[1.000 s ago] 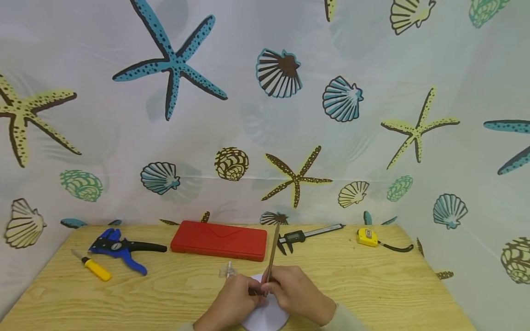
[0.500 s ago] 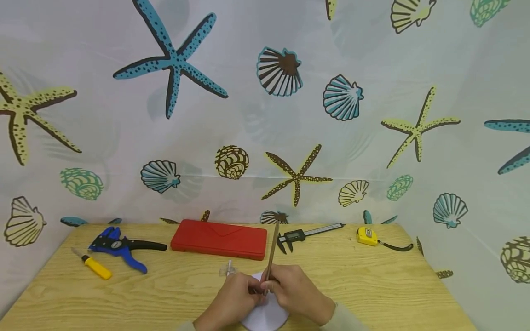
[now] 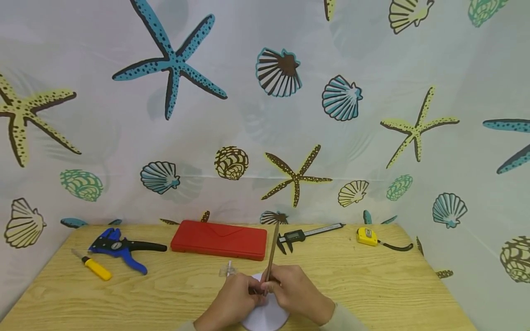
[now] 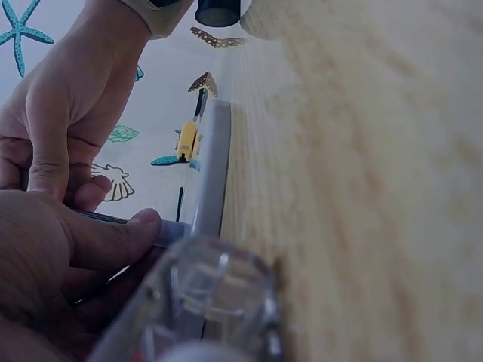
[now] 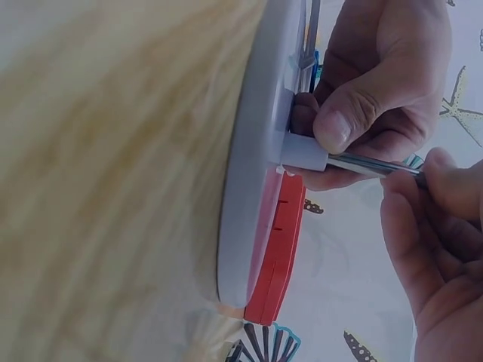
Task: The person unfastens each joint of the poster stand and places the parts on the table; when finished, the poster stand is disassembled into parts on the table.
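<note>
A round white base (image 3: 265, 318) lies flat on the table in front of the person. From its middle rises a short white collar (image 5: 304, 151), which the left hand (image 3: 233, 299) holds between thumb and fingers. A thin metal rod (image 3: 272, 253) stands up from the collar, leaning slightly right in the head view. The right hand (image 3: 299, 294) pinches the rod low down, just above the left thumb. Beside the left hand is a clear plastic piece (image 4: 219, 290) with a white stem, blurred close to the left wrist camera.
Along the back lie blue wire strippers (image 3: 118, 248), a red case (image 3: 219, 240), a digital caliper (image 3: 296, 236) and a yellow tape measure (image 3: 366, 236). A yellow-handled screwdriver (image 3: 97, 268) is at the left. A shell-patterned cloth (image 3: 265, 138) hangs behind the wooden table (image 3: 372, 285).
</note>
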`<state>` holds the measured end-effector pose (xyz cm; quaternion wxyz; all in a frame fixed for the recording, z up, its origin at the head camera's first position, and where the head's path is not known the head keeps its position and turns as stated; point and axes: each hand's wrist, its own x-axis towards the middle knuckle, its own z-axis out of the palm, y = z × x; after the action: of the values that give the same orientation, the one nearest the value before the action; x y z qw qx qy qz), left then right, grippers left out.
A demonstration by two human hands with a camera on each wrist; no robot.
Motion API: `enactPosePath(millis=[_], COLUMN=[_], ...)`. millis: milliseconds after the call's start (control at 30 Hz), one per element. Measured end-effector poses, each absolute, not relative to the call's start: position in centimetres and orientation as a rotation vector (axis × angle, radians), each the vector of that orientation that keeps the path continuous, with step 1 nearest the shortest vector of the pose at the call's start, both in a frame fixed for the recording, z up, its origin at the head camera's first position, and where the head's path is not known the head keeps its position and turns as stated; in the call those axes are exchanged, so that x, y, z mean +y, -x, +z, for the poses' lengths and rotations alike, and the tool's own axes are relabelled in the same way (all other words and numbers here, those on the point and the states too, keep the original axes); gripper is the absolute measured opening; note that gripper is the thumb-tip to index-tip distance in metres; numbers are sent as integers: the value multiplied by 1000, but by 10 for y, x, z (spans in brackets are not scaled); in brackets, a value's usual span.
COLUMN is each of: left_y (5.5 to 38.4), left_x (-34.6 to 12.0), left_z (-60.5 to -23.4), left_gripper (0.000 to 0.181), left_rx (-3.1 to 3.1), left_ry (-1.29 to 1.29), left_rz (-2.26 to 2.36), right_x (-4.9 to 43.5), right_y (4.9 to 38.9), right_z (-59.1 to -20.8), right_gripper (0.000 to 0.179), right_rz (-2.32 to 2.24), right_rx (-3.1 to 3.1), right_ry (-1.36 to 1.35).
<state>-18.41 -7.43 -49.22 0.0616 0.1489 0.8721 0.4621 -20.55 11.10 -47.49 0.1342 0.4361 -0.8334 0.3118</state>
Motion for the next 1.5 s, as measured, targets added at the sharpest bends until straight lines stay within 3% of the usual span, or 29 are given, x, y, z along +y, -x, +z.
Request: enactPosePath(millis=[1267, 1500], left_y=[182, 186], left_x=[-71, -74], left_z=[-495, -494], left_gripper=[7, 7], left_rx=[2621, 2600], left_ry=[-487, -427], left_rz=[1445, 1386], right_x=[114, 125], right_y=[200, 210], right_z=[-476, -435], right_gripper=[8, 4], right_rz=[878, 1042], right_rx=[-2409, -2173], right_ry=[-1236, -1160])
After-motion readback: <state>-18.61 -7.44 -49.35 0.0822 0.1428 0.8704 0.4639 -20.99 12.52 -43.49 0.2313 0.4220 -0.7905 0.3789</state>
